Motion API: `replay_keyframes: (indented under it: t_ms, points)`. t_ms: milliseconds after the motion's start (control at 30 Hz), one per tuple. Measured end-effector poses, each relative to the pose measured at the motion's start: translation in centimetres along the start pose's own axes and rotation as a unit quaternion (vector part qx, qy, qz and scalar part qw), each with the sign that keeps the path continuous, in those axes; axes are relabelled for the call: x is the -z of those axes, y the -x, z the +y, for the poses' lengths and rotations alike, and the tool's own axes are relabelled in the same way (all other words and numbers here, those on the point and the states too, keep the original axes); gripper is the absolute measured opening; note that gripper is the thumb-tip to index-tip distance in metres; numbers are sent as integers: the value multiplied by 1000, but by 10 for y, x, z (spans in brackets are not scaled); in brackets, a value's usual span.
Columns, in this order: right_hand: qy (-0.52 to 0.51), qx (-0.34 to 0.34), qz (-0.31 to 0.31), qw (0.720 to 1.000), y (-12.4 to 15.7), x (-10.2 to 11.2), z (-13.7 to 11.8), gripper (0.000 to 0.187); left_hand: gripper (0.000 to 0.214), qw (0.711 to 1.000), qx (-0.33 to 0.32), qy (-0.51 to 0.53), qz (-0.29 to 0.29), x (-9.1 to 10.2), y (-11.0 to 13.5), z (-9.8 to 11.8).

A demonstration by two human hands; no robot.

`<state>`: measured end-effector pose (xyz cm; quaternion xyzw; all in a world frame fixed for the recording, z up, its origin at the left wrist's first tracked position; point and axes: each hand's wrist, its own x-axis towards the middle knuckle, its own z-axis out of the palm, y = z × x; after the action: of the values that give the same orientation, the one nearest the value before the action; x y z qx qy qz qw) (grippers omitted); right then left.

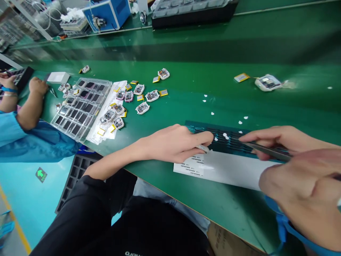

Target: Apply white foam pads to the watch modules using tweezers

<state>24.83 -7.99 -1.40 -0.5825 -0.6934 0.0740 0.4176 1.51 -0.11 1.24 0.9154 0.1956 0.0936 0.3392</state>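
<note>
My left hand [181, 143] is closed, with finger and thumb around a small whitish piece [204, 148] whose kind I cannot make out. It rests on the near left end of a dark teal sheet [197, 125] with black strips. My right hand [279, 134] pinches metal tweezers [269, 150], their tip over the sheet's right part. Part of this hand is large and blurred close to the camera, with a blue strap [282, 224] below it. Small white bits [225, 136] lie on the sheet between the hands. Under them is a white label sheet [226, 167] with printed text at its left.
Opened watch-like units [152, 95] with yellow-edged batteries [163, 92] lie to the left, some on printed paper [93, 133]. Beyond is a clear compartment tray [80, 110]; a co-worker's hand [38, 86] is near it. Another unit [268, 82] lies at right. A blue box [106, 16] stands behind.
</note>
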Motion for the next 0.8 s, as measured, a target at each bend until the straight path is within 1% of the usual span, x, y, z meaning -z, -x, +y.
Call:
replay_keyframes:
  t_ms: [67, 100, 133, 167, 200, 233, 267, 300, 367, 400, 467, 533, 600, 733, 800]
  points:
    - [-31, -53, -10, 998, -5, 4, -9, 41, 19, 999, -24, -41, -22, 2, 1, -2]
    - [-49, -123, -27, 991, -9, 5, -15, 31, 21, 998, -27, -52, -24, 2, 2, -2]
    - [-73, -181, -24, 981, -13, 7, -20, 23, 22, 998, -24, -60, -16, 2, 2, -1]
    - [-97, -210, -22, 973, -16, 8, -23, 21, 23, 998, -17, -66, -4, 2, 2, -1]
    - [-105, -219, -17, 970, -20, 8, -23, 22, 25, 997, -12, -70, 6, 2, 3, 0]
    - [-119, -220, -31, 968, -22, 8, -21, 26, 27, 997, -12, -71, 6, 3, 3, 1]
    - [-134, -211, -55, 967, -24, 8, -16, 34, 29, 997, -18, -69, -3, 4, 3, 2]
    - [-152, -197, -94, 964, -25, 7, -10, 44, 32, 997, -30, -66, -21, 5, 3, 2]
    - [-192, -179, -181, 948, -26, 4, 4, 55, 36, 994, -58, -66, -70, 6, 3, 2]
    - [-205, -175, -218, 938, -26, 2, 10, 57, 35, 991, -65, -77, -93, 7, 3, 2]
    - [-214, -182, -267, 922, -25, -2, 17, 57, 27, 983, -55, -118, -130, 6, 2, 2]
    - [-219, -197, -295, 909, -24, -6, 19, 58, 20, 975, -32, -158, -156, 5, 1, 3]
    - [-223, -217, -312, 898, -22, -9, 18, 60, 20, 970, -26, -177, -163, 4, 1, 3]
    - [-227, -252, -330, 881, -19, -11, 20, 58, 22, 973, -53, -175, -139, 3, 0, 2]
    - [-229, -267, -331, 875, -18, -11, 21, 57, 22, 973, -55, -176, -139, 3, 0, 2]
